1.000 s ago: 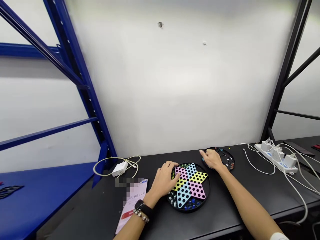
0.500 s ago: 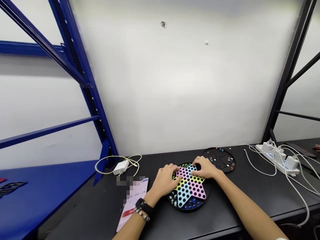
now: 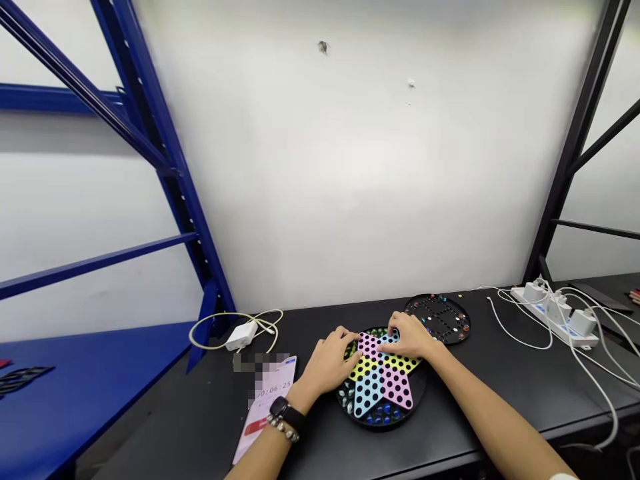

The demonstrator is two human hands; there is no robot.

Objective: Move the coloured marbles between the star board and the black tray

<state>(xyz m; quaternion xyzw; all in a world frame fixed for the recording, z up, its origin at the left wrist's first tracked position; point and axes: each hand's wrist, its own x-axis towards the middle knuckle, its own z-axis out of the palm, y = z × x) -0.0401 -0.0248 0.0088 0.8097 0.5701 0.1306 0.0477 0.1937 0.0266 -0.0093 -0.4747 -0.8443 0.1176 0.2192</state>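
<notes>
Together, the fingertips (image 3: 353, 339) of the left hand (image 3: 327, 365) and the right hand (image 3: 410, 335) lay curved over the upper edge of a star-shaped pastel checkers board (image 3: 381, 381); whether they gripped it could not be told. The right hand sat nearer its top point, and its lower points faced the person. The star lay in a round black tray (image 3: 383, 425), just beside a second black tray (image 3: 440, 313), on a black bench (image 3: 465, 407).

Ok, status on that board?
Left hand and right hand on the perforated multicoloured star board, lying over a round black marble tray; second round black tray beyond right hand.
</notes>
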